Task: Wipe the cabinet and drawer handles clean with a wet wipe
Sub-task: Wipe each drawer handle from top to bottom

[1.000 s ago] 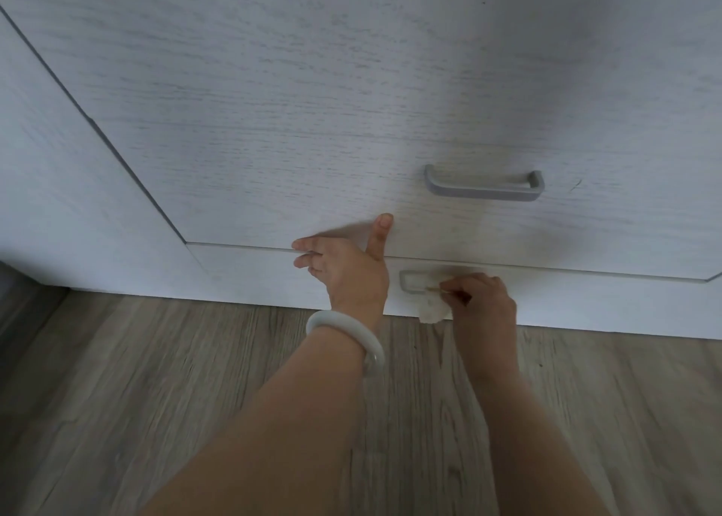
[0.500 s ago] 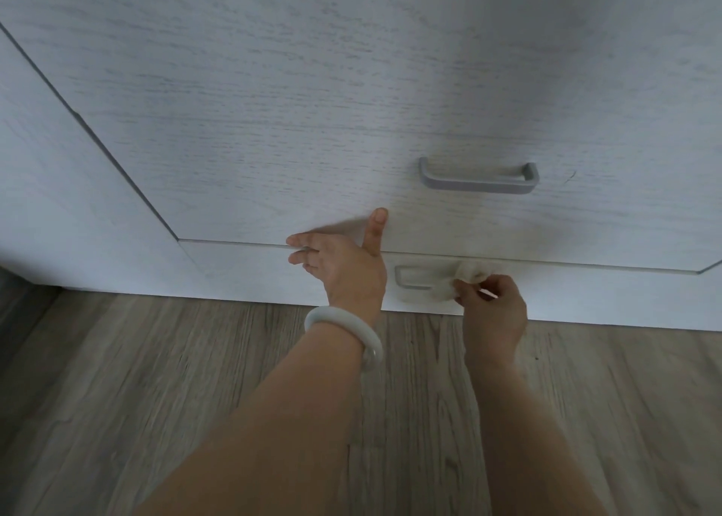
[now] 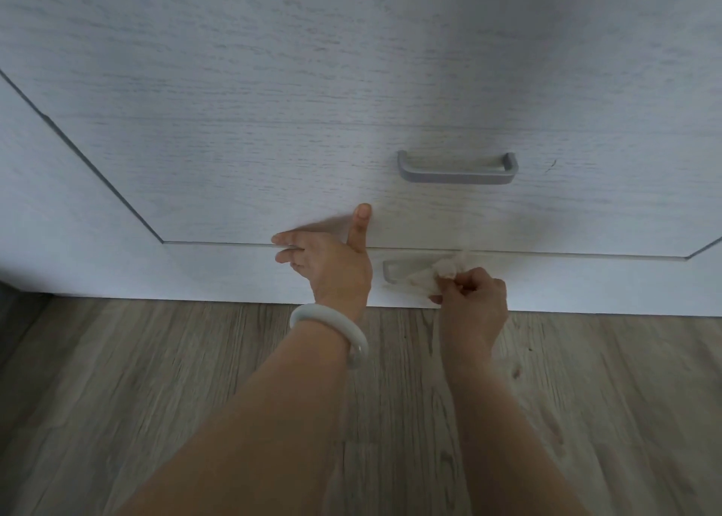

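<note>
Bracing the bottom drawer with left hand, fingers spread flat and holding nothing, likely for steadiness, while right hand pinches the crumpled wet wipe against its lower handle, upper handle untouched.

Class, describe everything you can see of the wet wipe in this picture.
The wet wipe is white, thin and crumpled, bunched rather than flat. The right hand pinches it in its fingertips and presses it on the right part of the lower drawer handle, covering that end. A wisp sticks up near the seam above. Wetness cannot be judged.
</note>
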A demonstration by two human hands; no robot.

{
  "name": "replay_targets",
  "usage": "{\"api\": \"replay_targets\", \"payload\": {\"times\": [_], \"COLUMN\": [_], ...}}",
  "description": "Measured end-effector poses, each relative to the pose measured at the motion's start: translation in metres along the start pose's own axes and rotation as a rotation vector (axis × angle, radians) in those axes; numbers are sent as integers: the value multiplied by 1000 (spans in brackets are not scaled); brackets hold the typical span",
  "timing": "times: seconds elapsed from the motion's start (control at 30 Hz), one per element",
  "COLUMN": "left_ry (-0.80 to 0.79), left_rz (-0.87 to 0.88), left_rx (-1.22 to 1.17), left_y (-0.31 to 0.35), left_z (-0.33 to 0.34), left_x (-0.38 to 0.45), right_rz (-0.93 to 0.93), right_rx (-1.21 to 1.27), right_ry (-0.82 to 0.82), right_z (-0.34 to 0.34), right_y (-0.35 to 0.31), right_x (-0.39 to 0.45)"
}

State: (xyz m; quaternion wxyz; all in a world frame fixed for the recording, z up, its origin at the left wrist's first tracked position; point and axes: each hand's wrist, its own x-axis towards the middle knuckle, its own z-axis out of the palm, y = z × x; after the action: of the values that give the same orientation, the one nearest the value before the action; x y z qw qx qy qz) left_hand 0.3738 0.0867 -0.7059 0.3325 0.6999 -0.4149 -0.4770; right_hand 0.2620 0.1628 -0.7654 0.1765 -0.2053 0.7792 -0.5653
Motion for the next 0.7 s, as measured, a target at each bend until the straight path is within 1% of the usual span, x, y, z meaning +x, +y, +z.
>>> {"api": "replay_targets", "payload": {"times": [0.07,0.1,0.17,0.23,0.27,0.37,0.43,0.5,0.6,0.67,0.7], "left_ry": [-58,-49,34,89,106,110,67,39,25,56,84], "left_rz": [-15,-2,77,181,201,171,73,14,32,85,137], "left_rx": [3,11,42,80,96,115,74,21,38,32,34], "left_y": [1,2,-1,-3,-6,-5,0,2,0,0,-1], "left_z": [0,-1,-3,-4,-4,-2,-1,0,0,-1,-2], "left_x": [2,1,1,-1,1,2,0,1,0,-2,-2], "right_rz": [34,42,15,-23,-40,-75,-93,-136,-208,-196,-175], "right_rx": [8,-2,-56,-78,-77,-93,-95,-113,-138,-111,-99], "right_ry": [30,41,39,25,19,19,13,-34,-165,-174,-139], "right_z": [-7,-9,-8,-3,0,0,1,8,25,28,25], "right_y": [-1,-1,1,0,-1,2,5,5,4,3,4], "right_x": [13,19,21,12,7,4,5,-4,-22,-19,-13]}}
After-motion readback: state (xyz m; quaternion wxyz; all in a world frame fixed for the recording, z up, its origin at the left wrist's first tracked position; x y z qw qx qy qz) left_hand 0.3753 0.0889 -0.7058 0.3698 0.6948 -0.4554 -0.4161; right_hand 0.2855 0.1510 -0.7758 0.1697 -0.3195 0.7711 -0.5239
